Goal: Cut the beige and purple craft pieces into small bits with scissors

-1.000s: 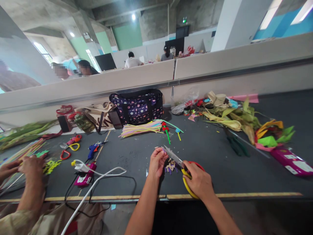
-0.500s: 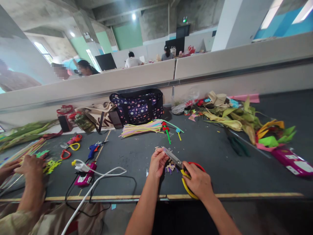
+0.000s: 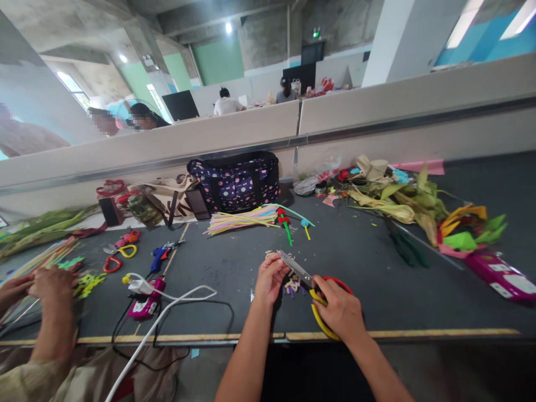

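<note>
My right hand is closed around the red and yellow handles of a pair of scissors. The blades point up and left, and look nearly together. At their tips is my left hand, its fingers pinched; what they hold is too small to make out. Under the blades lies a small pile of cut beige and purple pieces, partly hidden by my left hand. Beyond my hands are a bundle of pastel strips, a red piece on a green stem and a blue piece on a yellow stem.
A co-worker's hands work at the left. A white cable, a magenta power strip and a blue glue gun lie between us. Dark green pliers and corn husks are at right; a dotted bag stands behind.
My hands and the scissors hold almost the same pose. At the left, the co-worker's hands have shifted slightly.
</note>
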A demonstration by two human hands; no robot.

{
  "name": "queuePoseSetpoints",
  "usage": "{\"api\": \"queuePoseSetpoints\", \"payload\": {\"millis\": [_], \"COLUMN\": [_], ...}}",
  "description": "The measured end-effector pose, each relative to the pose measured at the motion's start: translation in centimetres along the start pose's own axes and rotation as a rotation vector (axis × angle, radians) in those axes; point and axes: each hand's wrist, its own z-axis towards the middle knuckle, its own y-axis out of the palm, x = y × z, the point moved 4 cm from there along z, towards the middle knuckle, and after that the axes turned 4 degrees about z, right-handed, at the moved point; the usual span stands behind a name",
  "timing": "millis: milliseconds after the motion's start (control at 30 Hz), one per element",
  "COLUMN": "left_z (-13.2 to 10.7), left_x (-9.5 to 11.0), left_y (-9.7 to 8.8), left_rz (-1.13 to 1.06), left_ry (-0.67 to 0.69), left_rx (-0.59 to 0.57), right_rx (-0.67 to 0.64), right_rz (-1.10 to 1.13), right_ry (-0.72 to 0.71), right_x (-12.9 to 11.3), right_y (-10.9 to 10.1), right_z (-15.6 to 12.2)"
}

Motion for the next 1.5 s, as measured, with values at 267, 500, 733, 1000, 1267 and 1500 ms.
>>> {"api": "queuePoseSetpoints", "payload": {"millis": [267, 500, 733, 1000, 1267, 1500], "left_z": [-0.06, -0.02, 0.22, 0.24, 0.18, 0.15], "left_x": [0.16, 0.11, -0.31, -0.43, -0.43, -0.63], "left_y": [0.28, 0.14, -0.2, -0.25, -0.08, -0.01], "left_rz": [0.001, -0.019, -0.035, -0.057, -0.05, -0.075], "left_ry": [0.013, 0.009, -0.05, -0.048, -0.055, -0.087], "left_rx": [0.002, 0.016, 0.032, 0.036, 0.021, 0.04], "right_rx": [0.01, 0.014, 0.01, -0.002, 0.011, 0.005], "right_rz": [0.003, -0.003, 0.008, -0.02, -0.023, -0.014], "right_ry": [-0.001, -0.012, -0.026, -0.033, -0.035, -0.026], "right_x": [0.13, -0.03, 0.01, 0.38, 0.14, 0.46], "right_y": [0.14, 0.04, 0.09, 0.56, 0.28, 0.55], "right_z": [-0.05, -0.02, -0.09, -0.42, -0.28, -0.5]}}
